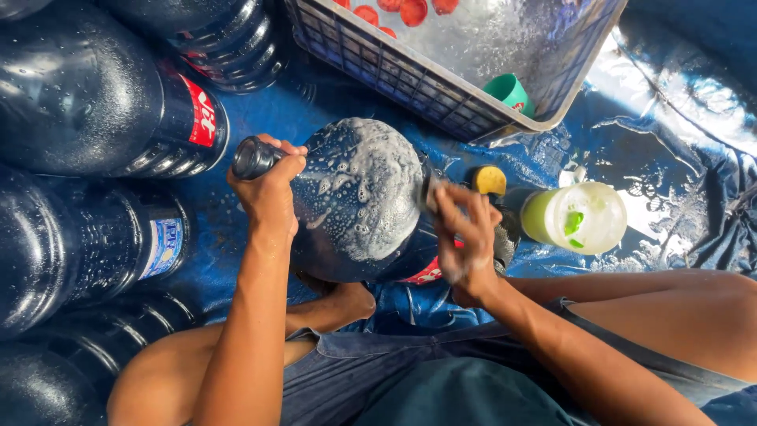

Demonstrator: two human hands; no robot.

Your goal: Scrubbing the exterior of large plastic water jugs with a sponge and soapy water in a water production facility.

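Left hand [268,189] fist-clamped round the neck of a big dark blue water jug [359,201], forearm running straight up from below. Jug lies on its side between the knees on blue tarp [678,134], covered in soap foam. Right hand [469,237] curled against the jug's right side, fingers closed on a scrub pad [435,189], blurred. Yellow sponge [490,181] just beside it. Pale green lidded tub [576,217] right of that. Grey plastic crate [410,79] top centre holding red caps, teal cup [509,92] at its edge. More dark jugs [87,95] stacked left, one with red label, one with light blue label
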